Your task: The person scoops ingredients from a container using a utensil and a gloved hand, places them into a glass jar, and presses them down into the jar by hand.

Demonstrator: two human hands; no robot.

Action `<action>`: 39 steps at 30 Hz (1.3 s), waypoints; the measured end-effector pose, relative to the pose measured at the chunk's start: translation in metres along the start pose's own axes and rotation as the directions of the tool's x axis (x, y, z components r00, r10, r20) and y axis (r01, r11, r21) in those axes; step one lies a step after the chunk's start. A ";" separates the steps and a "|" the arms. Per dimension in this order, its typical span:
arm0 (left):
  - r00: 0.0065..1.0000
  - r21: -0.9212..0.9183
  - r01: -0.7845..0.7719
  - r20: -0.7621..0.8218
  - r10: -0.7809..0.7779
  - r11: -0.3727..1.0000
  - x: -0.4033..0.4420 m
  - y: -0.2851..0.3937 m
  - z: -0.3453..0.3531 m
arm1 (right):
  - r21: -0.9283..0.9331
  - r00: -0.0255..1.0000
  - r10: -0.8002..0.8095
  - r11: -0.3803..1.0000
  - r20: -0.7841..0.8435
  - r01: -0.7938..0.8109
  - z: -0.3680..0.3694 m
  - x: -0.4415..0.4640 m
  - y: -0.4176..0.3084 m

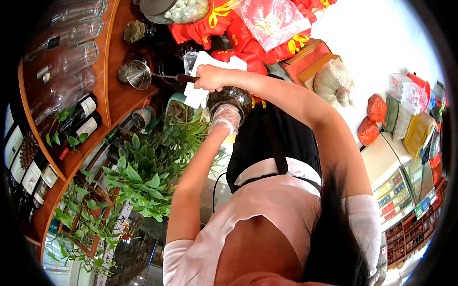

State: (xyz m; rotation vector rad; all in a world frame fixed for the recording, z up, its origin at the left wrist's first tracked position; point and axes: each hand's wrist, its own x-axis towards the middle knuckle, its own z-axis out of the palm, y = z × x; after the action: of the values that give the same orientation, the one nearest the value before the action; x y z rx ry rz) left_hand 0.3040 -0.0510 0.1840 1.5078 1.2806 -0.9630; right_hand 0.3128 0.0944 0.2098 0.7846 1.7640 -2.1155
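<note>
Your right hand [210,77] is closed around the handle of the wire-mesh strainer [139,75], at the far-left edge of the dark glass jar [230,97]; the mesh bowl sits well out to the jar's left. Your left hand [225,117], in a clear plastic glove [231,126], is at the jar's mouth. Its fingers are hidden, so I can't tell whether they grip anything.

Pressing on the rim could tip the jar, since neither of your hands visibly steadies its body. The thin glove looks loose and might snag or tear on the glass edge. With so much strainer reaching left of the jar, a small wrist turn could swing the mesh into the glassware there. The white paper [194,97] just left of the jar could get dragged along if your right hand or the handle catches it.
</note>
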 end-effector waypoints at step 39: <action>0.998 0.013 -0.031 -0.063 0.032 0.999 -0.005 -0.001 0.021 | 0.020 0.994 -0.074 0.997 -0.084 0.076 0.008 0.022 0.041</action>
State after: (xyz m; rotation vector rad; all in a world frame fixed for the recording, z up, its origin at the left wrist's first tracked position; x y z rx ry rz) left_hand 0.3023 -0.0728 0.1824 1.5741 1.2935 -0.9108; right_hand 0.3149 0.0803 0.1642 0.8367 1.8416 -2.1841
